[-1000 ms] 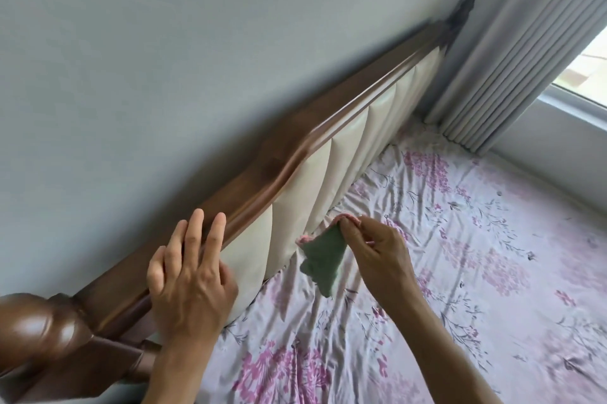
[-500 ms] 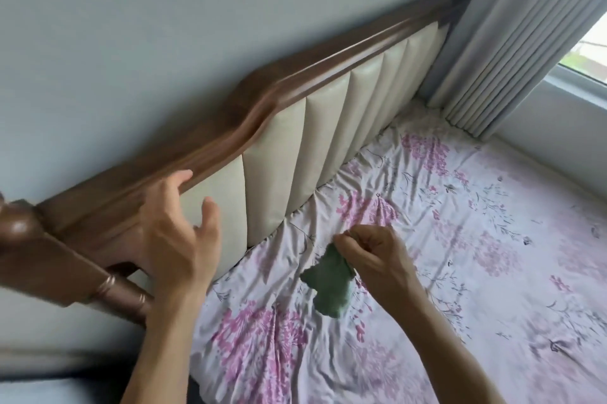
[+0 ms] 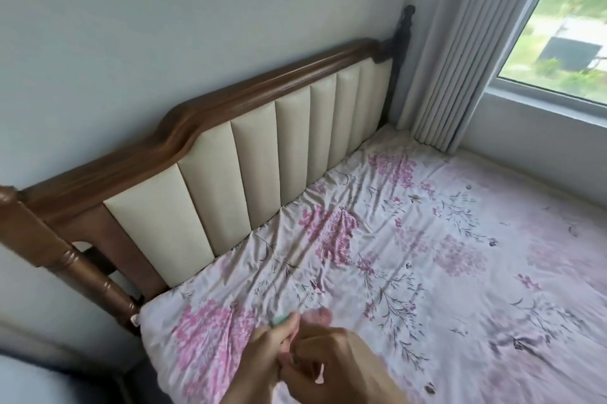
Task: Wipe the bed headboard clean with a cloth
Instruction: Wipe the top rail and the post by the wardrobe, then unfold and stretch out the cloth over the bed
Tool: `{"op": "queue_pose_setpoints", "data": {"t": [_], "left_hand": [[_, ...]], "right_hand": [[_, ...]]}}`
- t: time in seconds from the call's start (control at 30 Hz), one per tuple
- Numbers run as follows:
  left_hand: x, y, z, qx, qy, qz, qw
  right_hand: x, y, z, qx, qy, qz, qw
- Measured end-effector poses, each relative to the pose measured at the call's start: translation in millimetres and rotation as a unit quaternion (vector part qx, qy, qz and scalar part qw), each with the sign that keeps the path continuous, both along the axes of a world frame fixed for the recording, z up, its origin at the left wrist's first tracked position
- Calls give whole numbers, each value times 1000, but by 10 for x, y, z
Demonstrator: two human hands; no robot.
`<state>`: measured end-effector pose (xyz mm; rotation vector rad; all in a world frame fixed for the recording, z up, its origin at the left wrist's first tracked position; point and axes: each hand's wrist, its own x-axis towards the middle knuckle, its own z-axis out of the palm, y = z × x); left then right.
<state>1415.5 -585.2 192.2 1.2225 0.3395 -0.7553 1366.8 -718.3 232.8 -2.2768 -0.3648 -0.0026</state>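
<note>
The headboard [image 3: 259,154] has a dark wooden top rail and cream padded vertical panels; it runs from the lower left to the far corner. My two hands meet low in the view over the mattress, well away from the headboard. The green cloth [image 3: 280,320] shows only as a small sliver above my fingers. The rest is hidden between my hands. My left hand [image 3: 267,351] pinches it with curled fingers. My right hand [image 3: 331,362] is curled against the left one and grips the same bundle.
A wrinkled sheet [image 3: 427,255] with pink flowers covers the mattress. A turned wooden bedpost [image 3: 82,272] stands at the near left. Grey curtains [image 3: 460,52] hang at the far corner beside a window [image 3: 565,26]. A pale wall backs the headboard.
My left hand has let go of the top rail and joined my right hand at the cloth. Both hands have drawn back toward me, and the view has pulled away from the headboard.
</note>
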Motion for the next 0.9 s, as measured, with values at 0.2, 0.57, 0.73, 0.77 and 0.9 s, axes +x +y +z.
{"op": "queue_pose_setpoints", "data": {"t": [0.2,0.57,0.73,0.77,0.9], "left_hand": [[-101,-310,287,429,-292,-111,847],[-206,-1054,238,-10,-235,-129,963],[-638,-1287,270,-9,-209,-138,968],[-757,-1369,252,-2,-192,-144,971],[-1371,-1765,265,2,-158,-116,981]], "right_hand": [[-254,-510,245,42,94,-68,992],[-399,-1057,-316,456,311,-400,731],[-746,-1245,-260,492,269,-367,742],[-827,-1310,-222,505,242,-361,746],[-1385,-1698,-85,499,128,-366,775]]}}
